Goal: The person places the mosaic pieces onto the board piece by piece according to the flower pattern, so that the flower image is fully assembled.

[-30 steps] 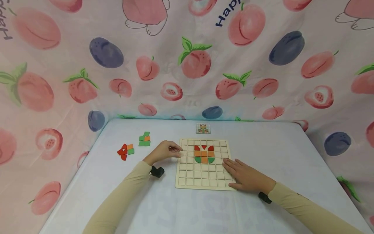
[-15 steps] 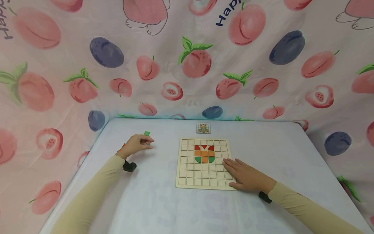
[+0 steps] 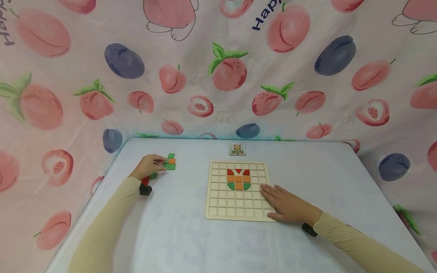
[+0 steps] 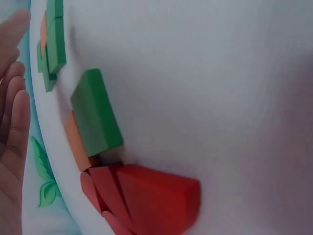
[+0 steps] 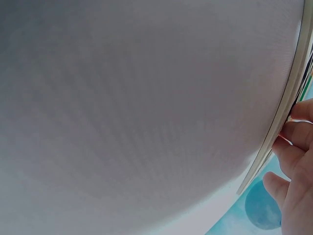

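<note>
My left hand is at the table's left, thumb and fingertips parted beside a cluster of green tiles with one orange tile. Nothing shows in its grasp. Under its wrist, red tiles are partly hidden; the left wrist view shows these red tiles touching an orange tile and a green tile. Fingers spread, my right hand rests on the right edge of a wooden grid board. Red, orange and green tiles form a tulip-like shape on the board.
Behind the board lies a small card printed with a coloured pattern on a grid. A white cloth covers the table. Fruit-print fabric rises behind it and at both sides.
My left hand has left the board's left edge, reached over the green tiles, then drawn back slightly left, uncovering most of them. The right hand and board have stayed put.
</note>
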Motion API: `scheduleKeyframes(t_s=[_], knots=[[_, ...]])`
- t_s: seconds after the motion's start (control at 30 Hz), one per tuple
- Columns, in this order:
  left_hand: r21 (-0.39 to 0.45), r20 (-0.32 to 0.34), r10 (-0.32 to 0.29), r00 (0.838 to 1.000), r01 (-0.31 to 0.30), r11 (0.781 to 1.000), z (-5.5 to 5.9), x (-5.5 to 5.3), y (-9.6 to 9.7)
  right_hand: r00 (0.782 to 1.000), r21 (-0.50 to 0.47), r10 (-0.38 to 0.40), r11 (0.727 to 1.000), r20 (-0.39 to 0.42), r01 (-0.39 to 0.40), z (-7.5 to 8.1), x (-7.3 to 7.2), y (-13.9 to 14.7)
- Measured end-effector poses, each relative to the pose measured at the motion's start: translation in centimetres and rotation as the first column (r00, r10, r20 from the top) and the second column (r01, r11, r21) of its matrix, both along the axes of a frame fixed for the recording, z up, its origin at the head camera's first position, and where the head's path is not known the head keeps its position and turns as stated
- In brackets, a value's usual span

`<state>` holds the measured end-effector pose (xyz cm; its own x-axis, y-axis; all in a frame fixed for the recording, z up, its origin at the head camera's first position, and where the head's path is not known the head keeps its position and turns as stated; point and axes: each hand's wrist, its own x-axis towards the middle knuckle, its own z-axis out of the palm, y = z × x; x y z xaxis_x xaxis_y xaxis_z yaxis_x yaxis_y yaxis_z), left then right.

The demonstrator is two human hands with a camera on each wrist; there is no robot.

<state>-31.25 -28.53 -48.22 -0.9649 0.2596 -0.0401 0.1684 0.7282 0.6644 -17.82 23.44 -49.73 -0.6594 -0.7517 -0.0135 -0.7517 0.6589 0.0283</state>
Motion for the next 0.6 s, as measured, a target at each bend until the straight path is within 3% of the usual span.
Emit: scheduleKeyframes(t_s=[0.2,0.6], knots=[[-0.072,0.009,0.016,1.000,-0.016,0.997,-0.8,-0.4,-0.1,1.000,0.017,-0.015,1.000,0.028,0.014,0.0,0.0,0.0],[-0.092,-0.001,0.019,1.000,-0.019,0.996,-1.1,-0.4,0.0,0.997,0.036,-0.026,0.999,0.071,0.024,0.3,0.0,-0.2]])
